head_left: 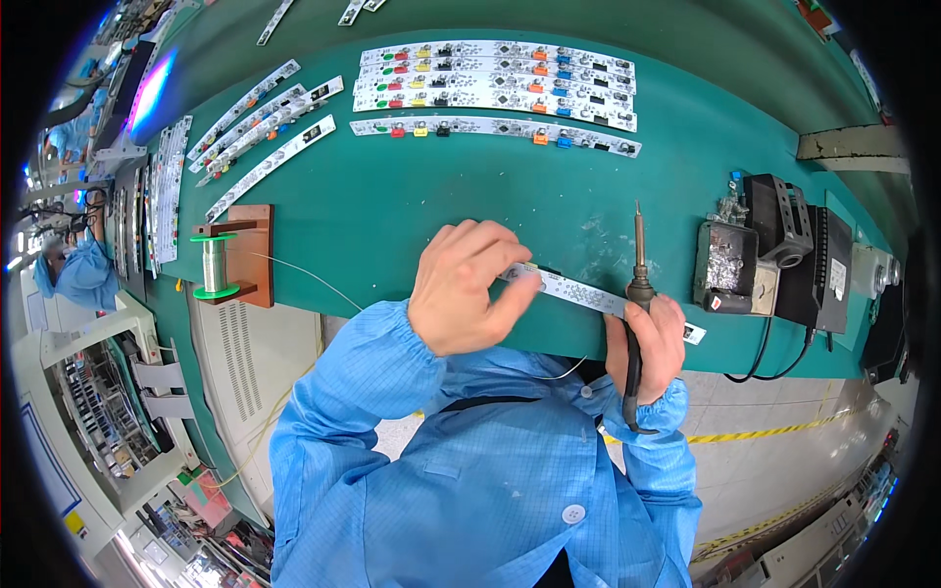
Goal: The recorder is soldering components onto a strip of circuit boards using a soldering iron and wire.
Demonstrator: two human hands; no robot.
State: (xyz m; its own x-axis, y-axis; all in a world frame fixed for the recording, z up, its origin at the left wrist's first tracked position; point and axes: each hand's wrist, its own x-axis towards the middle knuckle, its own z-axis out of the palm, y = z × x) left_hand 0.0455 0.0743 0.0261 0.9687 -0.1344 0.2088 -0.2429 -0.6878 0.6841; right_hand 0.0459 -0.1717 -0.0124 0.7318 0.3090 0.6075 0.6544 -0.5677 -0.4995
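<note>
My left hand (461,284) pinches the near end of a long white circuit board strip (588,295) lying at the front edge of the green bench (392,196). A thin solder wire (304,274) runs from the spool toward this hand. My right hand (652,338) grips a black-handled soldering iron (638,265), its tip pointing up and away, just above the strip. Both arms wear blue sleeves.
A green solder spool (214,265) sits on a brown wooden stand at the left. A black soldering station and iron holder (774,250) stand at the right. Several white circuit strips (495,83) lie in rows at the back, more at the far left (260,127). Another person in blue (83,274) works at left.
</note>
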